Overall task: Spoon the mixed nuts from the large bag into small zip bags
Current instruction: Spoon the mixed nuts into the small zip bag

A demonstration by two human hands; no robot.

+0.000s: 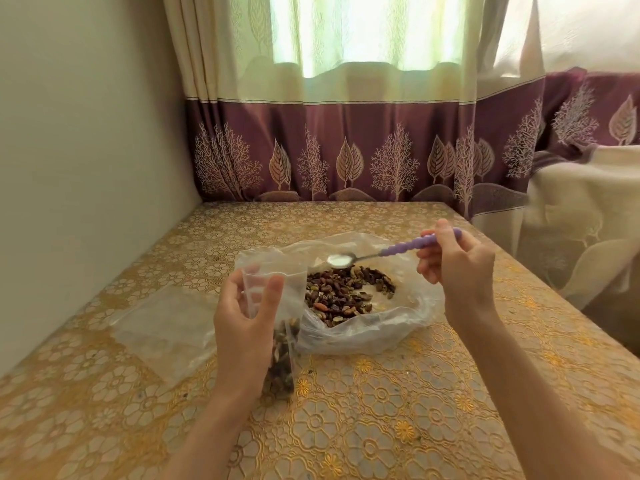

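Covering the whole foreground, the bench (398,393) is seen with a gold floral cloth, and on it, near the middle, the large bag (381,327) lies open with its mouth spread wide. A good pile of mixed nuts (346,296) is left inside it, so the source is judged far from used up. Flat on the bench to the left, just beside the large bag, spare zip bags (162,327) are laid; these look unfilled, how many cannot be told.

The small zip bag (277,341) in work is held upright above the bench, in front of the large bag, its lower part filled with nuts and the upper part clear. It is judged roughly half full, unsealed, the mouth held open.

The left hand (242,323) is wrapped round this bag, fingers (273,292) curled on its upper wall. The right hand (453,258) pinches the purple handle of the spoon (384,252), fingers closed on it. The spoon bowl is held over the far edge of the nut pile and looks unloaded.

Step in hand is judged as going back for another scoop. Left to do: topping up this bag, sealing it, then filling the spare ones.
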